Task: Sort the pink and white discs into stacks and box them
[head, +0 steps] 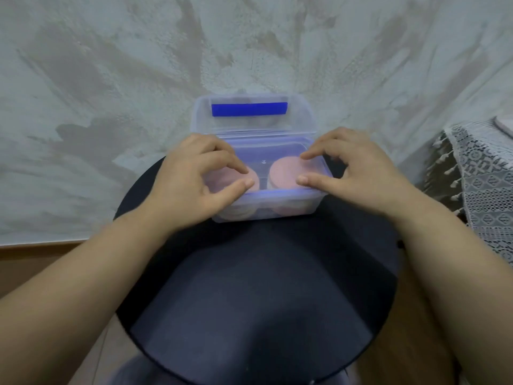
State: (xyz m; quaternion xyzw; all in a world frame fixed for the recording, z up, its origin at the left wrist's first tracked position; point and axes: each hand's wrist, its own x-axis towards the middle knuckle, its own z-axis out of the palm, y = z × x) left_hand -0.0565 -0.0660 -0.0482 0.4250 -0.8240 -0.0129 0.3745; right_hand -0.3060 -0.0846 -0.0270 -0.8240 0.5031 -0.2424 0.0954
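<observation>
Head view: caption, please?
Left hand and right hand over two disc stacks in an open clear box on a black stool.

Looks like a home room: rough plastered wall (111, 65), wood floor (27, 268), lace cloth (483, 184) draped over furniture at right, round black tabletop (263, 273).

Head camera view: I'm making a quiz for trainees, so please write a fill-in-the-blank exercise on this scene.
The lid of the clear plastic box stands ___.
The strip on the lid is ___.
The box holds ___ stacks of discs.
The top disc of the right stack is ___.
Missing words: open, blue, two, pink.
</observation>
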